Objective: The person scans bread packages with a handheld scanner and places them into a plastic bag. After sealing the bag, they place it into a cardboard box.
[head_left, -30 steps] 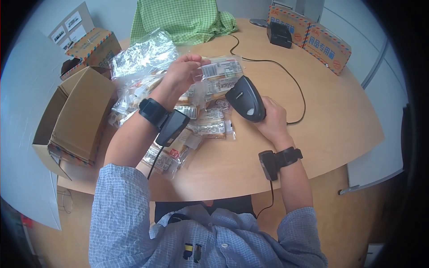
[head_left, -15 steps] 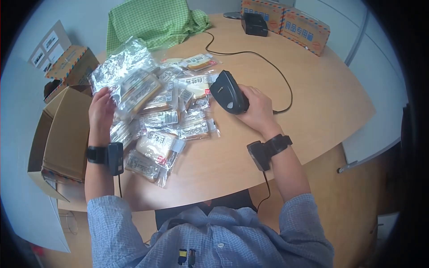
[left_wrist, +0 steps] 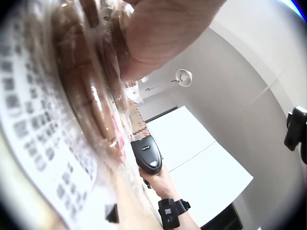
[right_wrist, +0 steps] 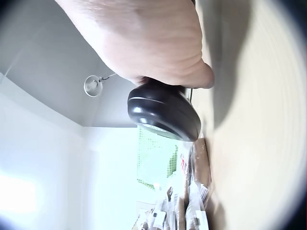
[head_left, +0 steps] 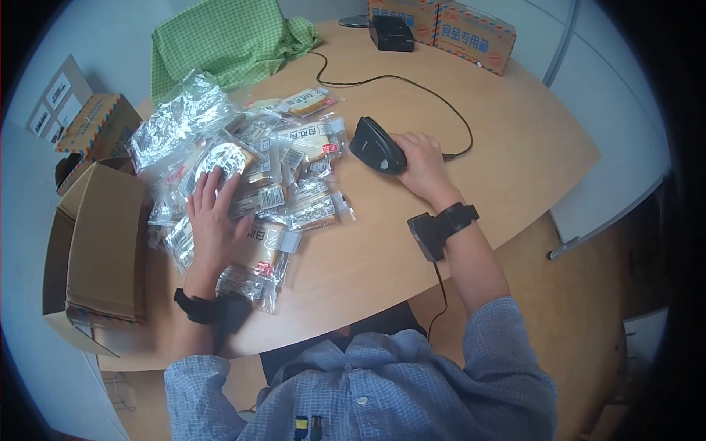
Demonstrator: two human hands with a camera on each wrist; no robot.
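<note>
We see the left hand (head_left: 213, 228) open over the bread packets (head_left: 305, 138), its fingers spread and fairly straight; they seem to rest on the plastic, though the left wrist view is too blurred for us to be sure. The right hand (head_left: 425, 170) grips the black scanner (head_left: 376, 147), fingers curled round its handle, just beside the pile and above the table (head_left: 529, 165).

The packets lie overlapping at odd angles. We make out clear, wrinkled, shiny wrapping, pale slices with browner edges, white labels with dark print and barcodes, and small red patches on some. Silvery plastic (head_left: 184, 121) lies at the pile's far left side, near an open cardboard box (head_left: 110, 246). Behind, we find a green checked cloth (head_left: 220, 44), a black cradle (head_left: 392, 33), a dark cable (head_left: 441, 98) and printed cartons (head_left: 474, 40).
</note>
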